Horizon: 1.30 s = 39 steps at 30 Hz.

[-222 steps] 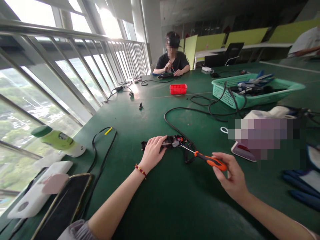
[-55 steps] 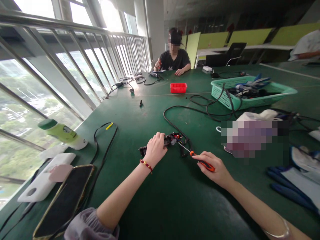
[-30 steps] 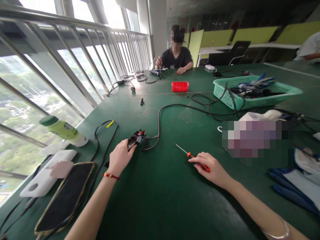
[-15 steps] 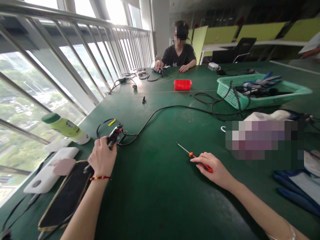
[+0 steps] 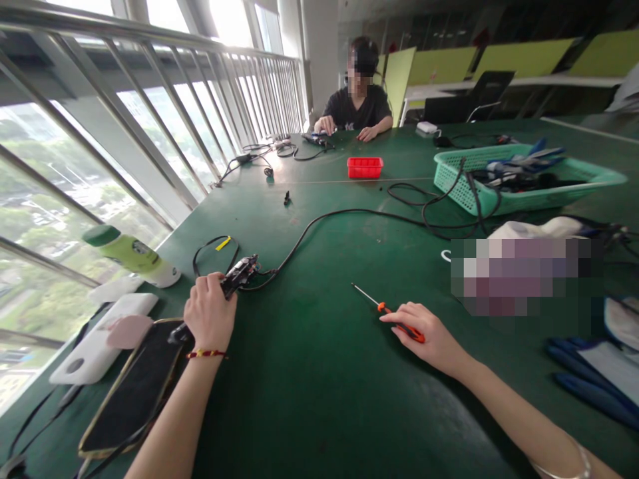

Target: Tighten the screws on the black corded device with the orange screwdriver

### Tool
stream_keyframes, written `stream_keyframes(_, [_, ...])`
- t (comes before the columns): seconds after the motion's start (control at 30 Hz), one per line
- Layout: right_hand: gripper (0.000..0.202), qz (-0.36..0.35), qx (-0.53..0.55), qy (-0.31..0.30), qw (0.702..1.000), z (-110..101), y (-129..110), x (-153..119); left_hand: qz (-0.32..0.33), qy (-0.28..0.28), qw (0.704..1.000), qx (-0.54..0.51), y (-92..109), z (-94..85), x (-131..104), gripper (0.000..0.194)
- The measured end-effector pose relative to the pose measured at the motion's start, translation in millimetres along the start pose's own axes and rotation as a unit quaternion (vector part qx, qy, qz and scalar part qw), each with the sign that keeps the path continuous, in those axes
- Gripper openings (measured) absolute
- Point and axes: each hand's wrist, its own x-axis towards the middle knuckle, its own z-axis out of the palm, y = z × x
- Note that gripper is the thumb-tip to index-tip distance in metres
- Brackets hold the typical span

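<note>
Green tabletop with screwdriver, beside railing

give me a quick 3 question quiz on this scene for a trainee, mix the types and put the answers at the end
1. Open: Which tool does the right hand hold?
2. True or false: The red container stands apart from the green basket.
3. Multiple choice: What does the left hand grip? A) bottle B) gloves C) black corded device

Key:
1. A screwdriver.
2. True.
3. C.
</note>
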Motion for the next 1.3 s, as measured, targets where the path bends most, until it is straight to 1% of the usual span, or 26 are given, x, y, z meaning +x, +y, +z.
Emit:
stream_keyframes(0.33, [0.024,-0.005,-0.002,0.004,1.0,0,0,0,0.016,-0.014,0.999,0.038,2,3.5,-1,0.025])
stream_keyframes(0.53, [0.023,-0.005,-0.004,-0.003,1.0,1,2,0,0.02,-0.007,0.999,0.031,2,3.7,-1,0.026])
stream_keyframes(0.63, [0.023,-0.009,-0.003,-0.005,1.0,1,2,0,0.009,0.011,1.0,0.007,1,0.1,0,0.026])
stream_keyframes(0.73, [0.023,-0.007,-0.003,-0.003,1.0,1,2,0,-0.002,0.048,0.999,-0.006,3,-6.5,0,0.026])
stream_keyframes(0.8, [0.023,-0.004,-0.001,-0.005,1.0,1,2,0,0.006,0.07,0.997,-0.009,8,-10.2,-2,0.025])
stream_keyframes(0.87, [0.023,-0.002,-0.001,-0.008,1.0,1,2,0,0.039,0.079,0.996,-0.023,17,-11.4,-5,0.023])
stream_keyframes(0.93, [0.023,-0.002,0.0,-0.006,1.0,1,2,0,0.099,0.072,0.991,-0.055,31,-10.1,-8,0.022])
stream_keyframes(1.03, [0.023,0.002,0.006,0.013,1.0,2,2,-1,0.209,0.029,0.97,-0.123,56,-6.5,-13,0.024])
stream_keyframes(1.1, [0.021,0.02,0.009,0.051,0.998,2,2,-2,0.274,0.003,0.948,-0.16,76,-5.7,-15,0.026])
stream_keyframes(1.17, [0.02,0.052,0.009,0.103,0.993,2,4,-3,0.327,-0.011,0.925,-0.192,97,-6.8,-14,0.03])
stream_keyframes(1.23, [0.021,0.086,0.008,0.144,0.986,1,7,-3,0.356,-0.024,0.909,-0.216,117,-8.5,-11,0.034])
stream_keyframes(1.3, [0.022,0.111,0.01,0.163,0.98,1,11,-3,0.361,-0.044,0.9,-0.239,134,-8.5,-7,0.034])
